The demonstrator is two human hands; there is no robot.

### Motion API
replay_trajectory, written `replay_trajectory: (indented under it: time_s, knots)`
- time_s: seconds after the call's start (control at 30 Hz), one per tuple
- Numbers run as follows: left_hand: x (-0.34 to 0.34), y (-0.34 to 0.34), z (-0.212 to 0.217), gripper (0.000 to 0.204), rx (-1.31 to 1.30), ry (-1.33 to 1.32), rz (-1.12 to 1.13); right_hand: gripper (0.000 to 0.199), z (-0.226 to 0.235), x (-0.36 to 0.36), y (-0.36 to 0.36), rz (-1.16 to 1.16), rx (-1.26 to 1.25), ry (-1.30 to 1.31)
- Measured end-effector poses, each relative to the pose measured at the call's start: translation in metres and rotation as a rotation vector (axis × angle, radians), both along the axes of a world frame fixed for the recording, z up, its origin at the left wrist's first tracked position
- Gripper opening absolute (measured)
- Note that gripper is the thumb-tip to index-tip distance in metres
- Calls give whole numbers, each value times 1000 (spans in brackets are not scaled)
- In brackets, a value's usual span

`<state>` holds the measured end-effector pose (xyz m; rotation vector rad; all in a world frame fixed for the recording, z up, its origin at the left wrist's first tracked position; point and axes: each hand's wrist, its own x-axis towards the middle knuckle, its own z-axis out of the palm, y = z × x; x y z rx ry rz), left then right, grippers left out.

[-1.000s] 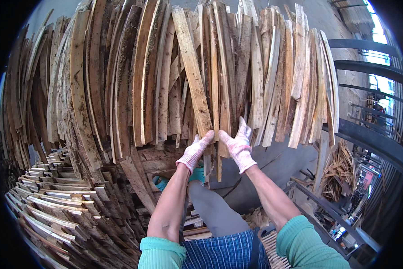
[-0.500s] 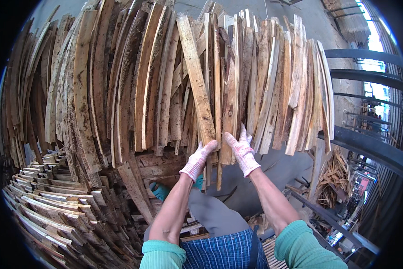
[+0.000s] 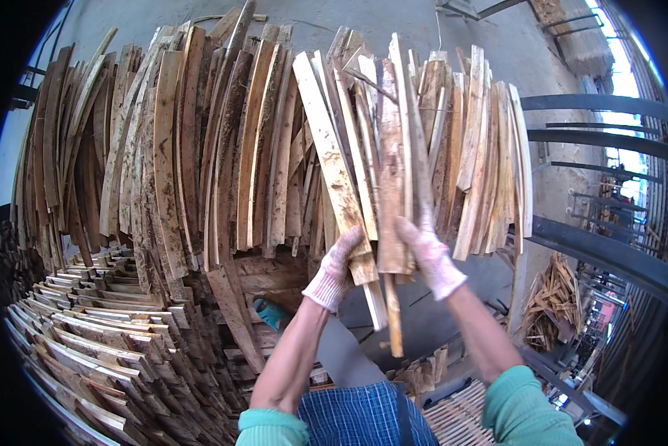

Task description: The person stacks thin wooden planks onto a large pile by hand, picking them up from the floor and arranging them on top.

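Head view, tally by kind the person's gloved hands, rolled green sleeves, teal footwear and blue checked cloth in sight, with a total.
Gloved hands: 2
Green sleeves: 2
Teal footwear: 1
Blue checked cloth: 1
Total: 6

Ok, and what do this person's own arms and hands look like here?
The left hand and right hand wear whitish knit gloves with a pinkish tint and snug cuffs. The forearms are bare up to green, finely ribbed sleeves, bunched near the elbows. No cables show on either arm.
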<state>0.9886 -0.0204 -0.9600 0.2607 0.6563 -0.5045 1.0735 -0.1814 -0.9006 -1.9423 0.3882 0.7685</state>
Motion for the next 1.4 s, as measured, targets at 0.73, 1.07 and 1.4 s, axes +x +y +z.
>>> replay_trajectory:
  time_s: [0.73, 1.07, 1.4]
  knots:
    - [-73, -52, 282, 74, 111, 228, 38, 101, 289, -26, -4, 96, 246, 473]
    - [-93, 52, 340, 77, -59, 275, 168, 94, 341, -13, 105, 340, 6, 752]
    - [-71, 112, 237, 67, 295, 394, 334, 50, 222, -19, 149, 248, 163, 714]
